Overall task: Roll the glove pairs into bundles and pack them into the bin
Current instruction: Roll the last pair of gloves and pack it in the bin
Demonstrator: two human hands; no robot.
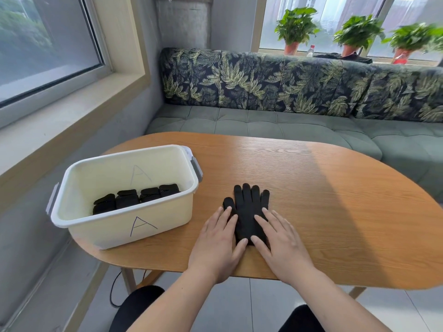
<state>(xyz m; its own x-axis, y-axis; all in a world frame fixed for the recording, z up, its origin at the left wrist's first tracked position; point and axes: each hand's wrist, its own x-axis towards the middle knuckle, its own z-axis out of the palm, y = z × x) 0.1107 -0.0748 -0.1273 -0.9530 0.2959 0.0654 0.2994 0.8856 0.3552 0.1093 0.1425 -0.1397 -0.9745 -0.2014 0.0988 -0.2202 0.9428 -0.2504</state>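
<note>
Both of my hands lie flat with straight, slightly spread fingers, clasping nothing: my left hand (215,243) rests on the left edge of the black glove (248,209) and my right hand (285,240) on its right edge, fingertips on the fabric and both thumbs meeting at its near cuff. The glove lies flat between my hands, near the table's near edge, its four fingers pointing far and its thumb sticking out to the left beyond my left fingertips. It is a dark knit; whether a second glove lies stacked under it I cannot tell. To the left, apart from my left hand, stands the bin (100,233), a cream plastic tub with grey latches at its ends and a pen-drawn letter A on its near wall and another on the inside of its far wall. Four rolled black bundles (134,200) sit in a row on its floor, touching one another. Everything rests on an oval wooden table (335,200) with a band of sunlight across its right part. Beyond the far side runs a grey-green sofa (263,125) with a leaf-patterned back, and three potted plants (296,27) stand on the far sill. A large window (40,44) fills the left wall.
</note>
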